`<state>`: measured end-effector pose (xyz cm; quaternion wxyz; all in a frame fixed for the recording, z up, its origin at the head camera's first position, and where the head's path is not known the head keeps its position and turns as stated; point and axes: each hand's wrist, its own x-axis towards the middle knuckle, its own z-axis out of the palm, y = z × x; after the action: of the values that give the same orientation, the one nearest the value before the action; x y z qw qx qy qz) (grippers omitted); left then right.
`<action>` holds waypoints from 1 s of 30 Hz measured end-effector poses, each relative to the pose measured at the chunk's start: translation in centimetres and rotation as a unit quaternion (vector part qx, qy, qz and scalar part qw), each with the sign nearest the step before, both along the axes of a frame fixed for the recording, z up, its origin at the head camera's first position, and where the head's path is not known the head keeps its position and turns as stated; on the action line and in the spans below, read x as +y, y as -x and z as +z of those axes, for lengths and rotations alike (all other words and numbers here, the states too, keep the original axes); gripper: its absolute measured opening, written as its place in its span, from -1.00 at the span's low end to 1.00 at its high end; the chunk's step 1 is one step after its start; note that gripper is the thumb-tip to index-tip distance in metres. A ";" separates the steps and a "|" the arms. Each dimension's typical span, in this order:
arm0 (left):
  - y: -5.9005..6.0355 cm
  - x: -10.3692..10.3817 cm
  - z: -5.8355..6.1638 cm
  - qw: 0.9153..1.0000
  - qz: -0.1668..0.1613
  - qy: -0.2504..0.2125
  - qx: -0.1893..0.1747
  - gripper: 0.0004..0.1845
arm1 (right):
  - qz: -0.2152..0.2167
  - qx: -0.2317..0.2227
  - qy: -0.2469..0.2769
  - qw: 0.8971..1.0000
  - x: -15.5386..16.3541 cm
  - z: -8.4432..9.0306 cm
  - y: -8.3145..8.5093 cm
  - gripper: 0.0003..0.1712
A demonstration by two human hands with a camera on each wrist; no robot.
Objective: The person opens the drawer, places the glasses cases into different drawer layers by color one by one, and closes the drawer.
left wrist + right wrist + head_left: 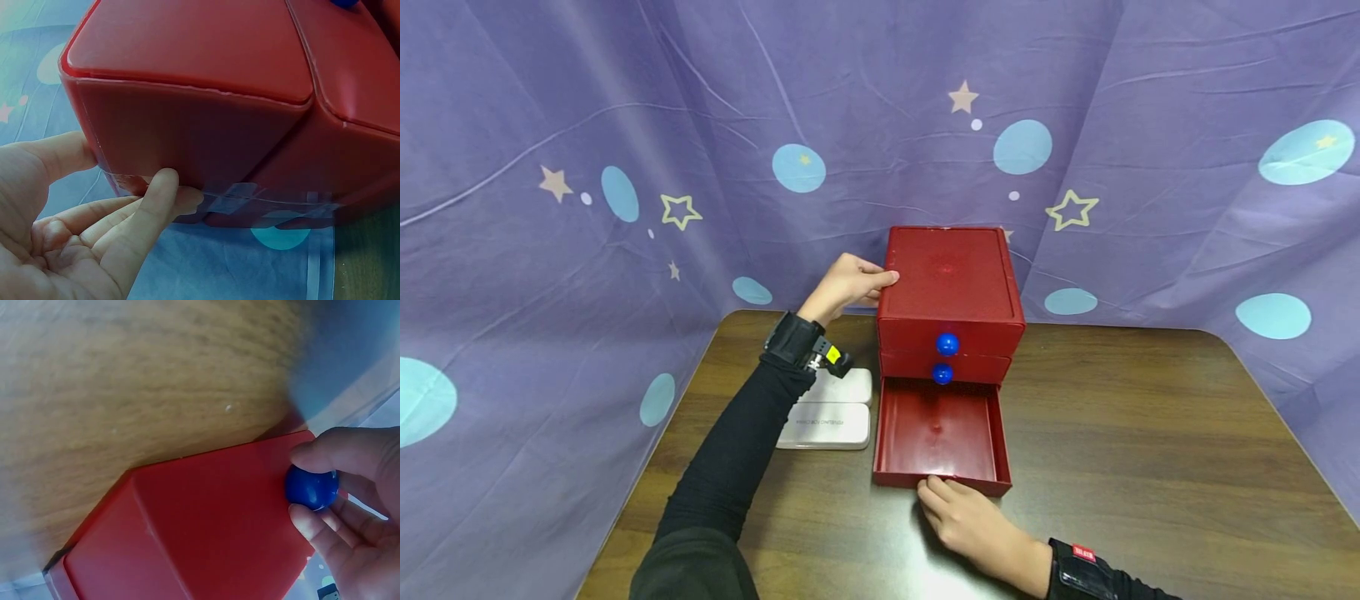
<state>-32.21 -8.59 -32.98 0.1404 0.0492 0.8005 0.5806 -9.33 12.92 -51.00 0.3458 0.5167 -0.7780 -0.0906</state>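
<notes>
Head view. I take the red drawer chest (951,287) as my landmark; it stands toward the back of the wooden table (1150,433). Its bottom drawer (940,433) is pulled well out toward the person and looks empty. The two drawers above are shut, their blue knobs (947,343) facing forward. The left hand (848,283) rests against the chest's upper left edge, thumb on top and fingers down the side. I judge this is bracing, so the chest does not slide with the drawer. The right hand (973,521) is at the open drawer's front lip. Two white cases (831,412) lie just left of the chest, under the left forearm.

Left wrist view. The left fingers (156,206) lie fairly straight against the chest's side wall (206,137), thumb near the corner. They press rather than grasp: this grip is unclenched.

Right wrist view. The right fingers (340,453) and thumb curl around the drawer's blue knob (311,487), pinching it against the red front panel (206,519). This grip is closed on the knob, the only handle for moving that drawer.
</notes>
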 end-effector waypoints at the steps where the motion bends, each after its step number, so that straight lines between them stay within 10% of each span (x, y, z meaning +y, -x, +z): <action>1: 0.0 0.0 0.0 1.000 0.001 0.001 0.000 -0.61 | 0.001 0.001 0.001 1.000 0.0 0.0 -0.1 -0.75; 21: -0.1 0.0 0.1 1.000 0.001 0.002 0.003 -0.60 | 0.007 -0.092 0.047 0.995 -0.3 1.7 -0.9 -0.92; 30: -0.1 -0.1 0.2 1.000 0.000 -0.003 -0.002 -0.60 | 0.063 -0.307 0.072 0.947 1.5 9.5 0.8 -0.79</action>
<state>-32.07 -8.68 -32.82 0.1425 0.0485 0.7984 0.5830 -10.13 14.47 -41.46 0.1317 0.5413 -0.8167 0.1504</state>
